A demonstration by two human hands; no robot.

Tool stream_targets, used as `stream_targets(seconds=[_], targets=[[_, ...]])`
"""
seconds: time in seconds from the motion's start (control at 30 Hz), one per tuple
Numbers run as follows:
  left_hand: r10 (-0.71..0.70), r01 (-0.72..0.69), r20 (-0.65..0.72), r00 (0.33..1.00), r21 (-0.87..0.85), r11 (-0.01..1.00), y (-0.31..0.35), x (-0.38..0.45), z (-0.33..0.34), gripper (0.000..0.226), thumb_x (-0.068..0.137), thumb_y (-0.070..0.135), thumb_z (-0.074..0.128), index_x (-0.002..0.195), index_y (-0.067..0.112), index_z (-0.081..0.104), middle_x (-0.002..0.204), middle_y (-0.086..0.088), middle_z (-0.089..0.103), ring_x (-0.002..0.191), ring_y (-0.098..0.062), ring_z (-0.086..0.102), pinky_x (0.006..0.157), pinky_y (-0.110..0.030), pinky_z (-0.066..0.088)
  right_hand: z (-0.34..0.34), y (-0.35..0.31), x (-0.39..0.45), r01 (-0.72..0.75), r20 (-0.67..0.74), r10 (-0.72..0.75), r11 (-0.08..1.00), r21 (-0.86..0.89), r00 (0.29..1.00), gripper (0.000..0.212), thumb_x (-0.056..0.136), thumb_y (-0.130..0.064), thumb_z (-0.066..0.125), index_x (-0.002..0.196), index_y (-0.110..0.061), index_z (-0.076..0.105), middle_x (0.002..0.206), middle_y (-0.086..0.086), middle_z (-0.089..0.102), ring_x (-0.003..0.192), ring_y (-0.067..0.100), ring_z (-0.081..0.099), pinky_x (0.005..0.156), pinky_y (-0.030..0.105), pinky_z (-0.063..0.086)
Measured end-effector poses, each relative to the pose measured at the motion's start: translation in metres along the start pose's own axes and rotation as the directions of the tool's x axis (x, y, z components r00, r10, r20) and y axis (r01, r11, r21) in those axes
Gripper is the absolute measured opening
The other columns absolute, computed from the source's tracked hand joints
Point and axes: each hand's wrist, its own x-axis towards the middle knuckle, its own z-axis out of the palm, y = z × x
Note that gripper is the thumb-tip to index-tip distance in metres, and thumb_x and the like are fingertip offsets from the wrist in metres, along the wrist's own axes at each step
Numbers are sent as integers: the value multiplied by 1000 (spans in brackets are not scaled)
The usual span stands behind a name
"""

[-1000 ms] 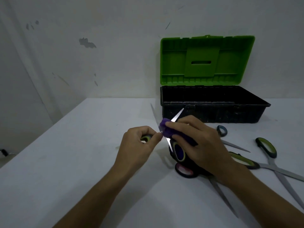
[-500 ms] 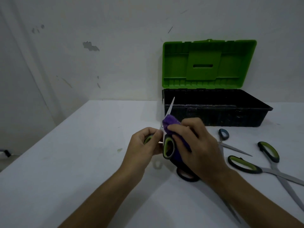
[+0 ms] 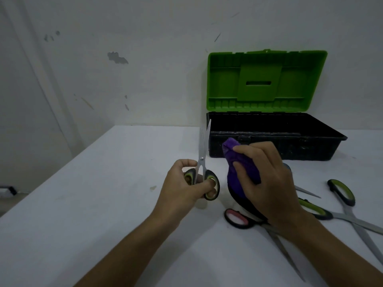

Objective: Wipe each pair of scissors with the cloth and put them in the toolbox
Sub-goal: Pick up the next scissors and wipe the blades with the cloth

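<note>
Whereas half a second earlier the purple cloth [image 3: 241,168] covered the blade, it is now drawn clear, bunched in the right hand [image 3: 267,179] at centre frame. The left hand [image 3: 186,187] grips the green-handled scissors [image 3: 204,162] by their loops, blades closed and upright. Wiping appears finished; the open toolbox [image 3: 275,146], upper right on the bench [image 3: 103,204], likely receives them next.

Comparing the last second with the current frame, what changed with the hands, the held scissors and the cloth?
The right hand drew the purple cloth off the blades to the right. The scissors in the left hand went from spread open to nearly closed, tips up. The toolbox stays open, and the other scissors on the table lie as before.
</note>
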Motion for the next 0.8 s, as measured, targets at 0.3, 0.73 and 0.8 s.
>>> stream_targets(seconds=[0.3, 0.73, 0.8], targets=[[13, -62, 234, 972, 202, 978, 4, -4, -4, 50, 87, 22, 71, 123, 30, 38, 74, 5, 54, 57, 5, 59, 53, -8, 44, 0, 2, 0, -33, 66, 26, 993, 110, 997, 37, 90, -18, 61, 124, -3, 56, 113, 11, 55, 101, 6, 48, 87, 6, 40], [124, -142, 187, 974, 84, 986, -2, 1, -7, 45, 79, 29, 79, 112, 32, 48, 96, -21, 66, 74, -18, 65, 67, -27, 58, 11, -4, -7, 59, 327, -140, 967, 246, 935, 48, 88, -14, 61, 135, -9, 53, 137, 10, 42, 112, 18, 51, 89, 27, 49], [148, -164, 165, 975, 89, 982, 0, 0, -8, 46, 79, 27, 78, 112, 31, 46, 89, -11, 65, 70, -14, 64, 61, -20, 56, 12, 0, -6, 120, 315, -177, 974, 194, 933, 48, 91, -14, 58, 138, -11, 50, 138, 13, 42, 118, 23, 50, 92, 28, 49]])
